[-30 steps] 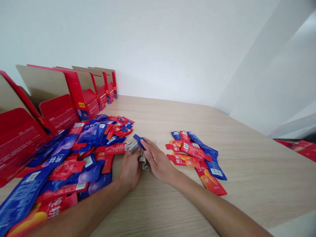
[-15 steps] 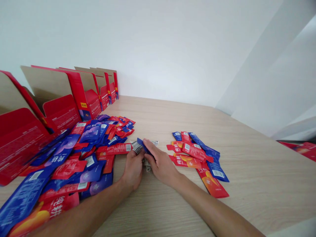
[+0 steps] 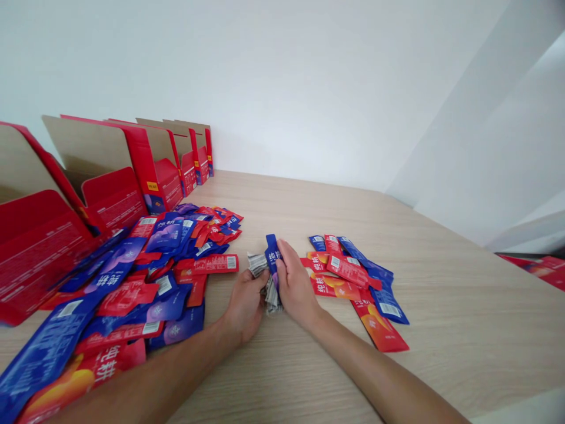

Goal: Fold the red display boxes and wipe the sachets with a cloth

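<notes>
My left hand [image 3: 244, 304] and my right hand [image 3: 295, 286] press together on a stack of sachets [image 3: 266, 278] standing on edge on the wooden table [image 3: 441, 306]. The stack's silver edges show between the hands, and a blue sachet with white characters faces the right palm. Both hands have their fingers closed around the stack. A large heap of red and blue sachets [image 3: 132, 282] lies just left of my left hand. A smaller pile of red and blue sachets [image 3: 353, 277] lies just right of my right hand.
A row of open red cardboard boxes [image 3: 115, 176] with brown insides lines the left side, back to the white wall. More red packaging [image 3: 542, 268] lies at the far right edge.
The stack has been turned more upright between the hands, and the blue sachet now shows its printed face. Both hands have shifted slightly to the right.
</notes>
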Demonstrator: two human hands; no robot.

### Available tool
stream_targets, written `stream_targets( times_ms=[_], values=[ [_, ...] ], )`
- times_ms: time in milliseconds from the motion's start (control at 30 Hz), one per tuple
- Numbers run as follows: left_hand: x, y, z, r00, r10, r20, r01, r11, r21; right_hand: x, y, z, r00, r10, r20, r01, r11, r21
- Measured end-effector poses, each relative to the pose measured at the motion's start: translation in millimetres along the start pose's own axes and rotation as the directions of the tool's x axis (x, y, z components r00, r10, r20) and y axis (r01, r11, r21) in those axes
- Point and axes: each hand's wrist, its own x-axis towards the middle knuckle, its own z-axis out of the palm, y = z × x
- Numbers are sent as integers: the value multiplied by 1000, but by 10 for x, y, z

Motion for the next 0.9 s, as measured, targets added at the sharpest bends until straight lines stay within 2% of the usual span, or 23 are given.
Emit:
stream_targets(
  times_ms=[200, 367, 467, 567, 667, 767, 833, 900],
  values=[
    [-4, 84, -11, 999, 39, -30, -40, 999, -34, -172, -117, 47, 958, -102, 268, 121, 991, -57],
    [7, 94, -23, 997, 27, -65, -30, 999, -38, -195, -248, -47, 888, -71, 454, 118, 990, -76],
    [38, 69, -50, 994, 19, -110, -23, 999, -29, -231, -312, -109, 838, -73, 541, 141, 986, -85],
    [55, 57, -68, 993, 28, -117, -32, 999, -32, -249, -349, -179, 809, -80, 582, 162, 983, -90],
    [49, 70, -64, 993, 51, -105, -55, 998, -36, -178, -357, -291, 826, -73, 558, 128, 990, -60],
    [31, 86, -40, 994, 66, -85, -68, 997, -26, -17, -369, -428, 916, -6, 401, 3, 1000, 7],
    [21, 85, -21, 995, 74, -61, -75, 997, -17, 115, -407, -481, 959, 105, 262, -147, 978, 148],
    [16, 73, -5, 995, 89, -38, -89, 996, -10, 254, -483, -464, 946, 255, 199, -315, 865, 391]
  ],
)
